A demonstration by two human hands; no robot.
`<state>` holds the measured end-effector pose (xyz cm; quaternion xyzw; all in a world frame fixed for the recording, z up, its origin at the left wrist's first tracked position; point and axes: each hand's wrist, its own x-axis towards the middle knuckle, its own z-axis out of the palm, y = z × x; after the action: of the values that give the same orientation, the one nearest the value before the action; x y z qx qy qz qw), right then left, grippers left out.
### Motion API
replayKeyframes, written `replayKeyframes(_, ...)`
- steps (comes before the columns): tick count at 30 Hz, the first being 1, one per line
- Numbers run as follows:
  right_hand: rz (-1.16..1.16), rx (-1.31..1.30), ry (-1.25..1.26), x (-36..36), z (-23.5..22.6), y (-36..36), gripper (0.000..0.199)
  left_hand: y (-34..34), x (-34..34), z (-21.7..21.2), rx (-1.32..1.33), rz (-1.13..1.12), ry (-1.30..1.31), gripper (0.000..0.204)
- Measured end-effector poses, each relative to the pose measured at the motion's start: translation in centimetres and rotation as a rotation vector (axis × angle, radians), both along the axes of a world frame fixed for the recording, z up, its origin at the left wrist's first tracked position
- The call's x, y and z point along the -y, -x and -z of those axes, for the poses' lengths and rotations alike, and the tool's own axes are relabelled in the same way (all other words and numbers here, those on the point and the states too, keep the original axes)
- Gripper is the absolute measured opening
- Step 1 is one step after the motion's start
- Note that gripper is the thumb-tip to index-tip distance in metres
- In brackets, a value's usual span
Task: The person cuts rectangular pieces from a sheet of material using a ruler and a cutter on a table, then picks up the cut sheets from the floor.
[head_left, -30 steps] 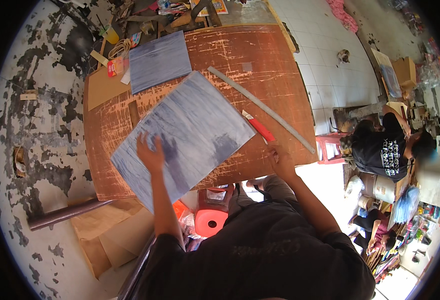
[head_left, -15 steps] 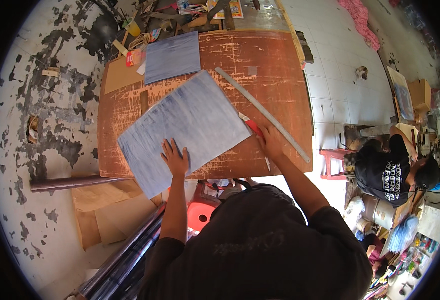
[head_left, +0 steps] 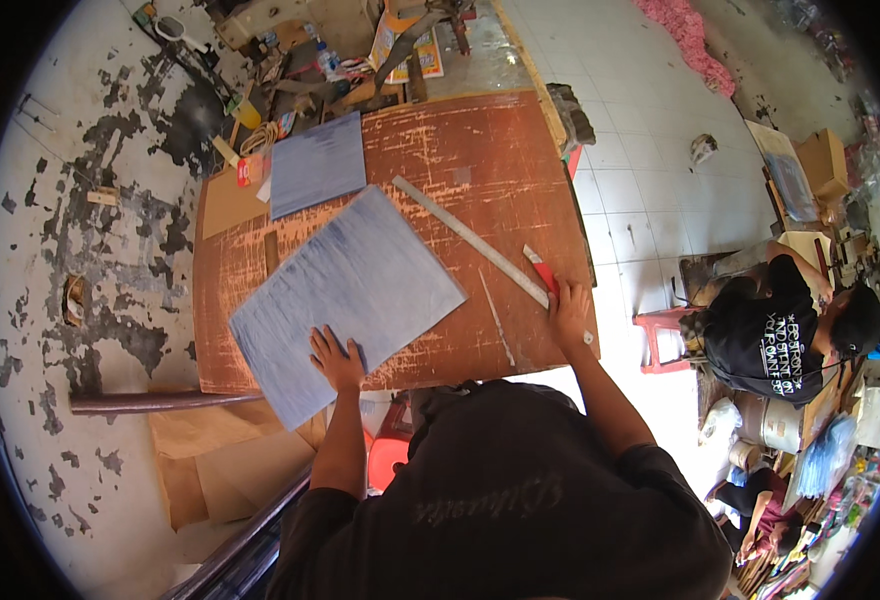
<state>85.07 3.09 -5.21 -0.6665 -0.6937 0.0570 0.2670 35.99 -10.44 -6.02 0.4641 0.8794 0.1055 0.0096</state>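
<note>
A large blue-grey sheet (head_left: 345,295) lies tilted on the worn brown table (head_left: 480,160), its near corner hanging over the table's front edge. My left hand (head_left: 337,360) rests flat on that near part of the sheet, fingers spread. My right hand (head_left: 568,310) lies at the table's right front, on the lower end of a red-handled cutter (head_left: 541,270) and beside the near end of a long metal ruler (head_left: 470,240). The ruler runs diagonally just right of the sheet. Whether the right hand grips the cutter is hidden.
A smaller blue-grey sheet (head_left: 316,165) lies at the table's far left on brown card (head_left: 228,200). Tools and clutter fill the far edge. A person in a black shirt (head_left: 770,335) sits low at the right by a red stool (head_left: 660,340). Brown card leans under the table's left front.
My right hand has moved right and forward along the table's edge onto the cutter's end. My left hand stays pressed on the big sheet. The view has shifted.
</note>
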Motion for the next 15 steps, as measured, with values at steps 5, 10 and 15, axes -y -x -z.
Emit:
replayKeyframes(5,0.006,-0.011,0.061,0.3,-1.1,0.9,0.043,0.2,0.9,-0.2,-0.010,-0.021,0.013,0.077)
replayKeyframes(10,0.014,0.014,0.024,0.3,-1.1,1.1,0.044,0.5,0.7,0.1,-0.017,-0.013,-0.004,0.078)
replayKeyframes(15,0.039,0.018,-0.001,0.5,-0.6,0.9,0.045,0.3,0.5,-0.1,-0.011,-0.006,0.011,0.079)
